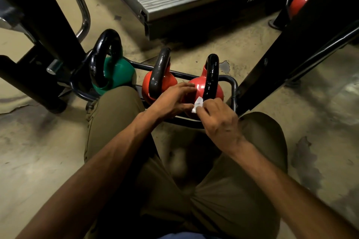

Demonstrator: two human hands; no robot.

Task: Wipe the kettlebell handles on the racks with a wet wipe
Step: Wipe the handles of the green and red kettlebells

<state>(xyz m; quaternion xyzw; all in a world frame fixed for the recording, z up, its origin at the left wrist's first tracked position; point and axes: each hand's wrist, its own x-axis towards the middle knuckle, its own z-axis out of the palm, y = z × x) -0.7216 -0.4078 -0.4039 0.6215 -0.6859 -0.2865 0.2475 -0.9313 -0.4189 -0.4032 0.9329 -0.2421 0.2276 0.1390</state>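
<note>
Head view looks down on a low rack [233,85] on the floor, which carries three kettlebells. At its right end stands the red kettlebell [199,87], and the wet wipe [198,104] is bunched against the foot of its black handle [212,75]. The right hand [219,120] pinches the wipe with curled fingers. The left hand [171,101] lies with fingers stretched on the bell's body, seemingly steadying it and gripping nothing. The step in hand looks like wiping this handle, starting low on the near leg. Next the wipe needs to wrap round the bar and travel up over the arch and down the far leg. After that come the middle handle [161,72] and the green kettlebell's handle [103,58] at the left end.
</note>
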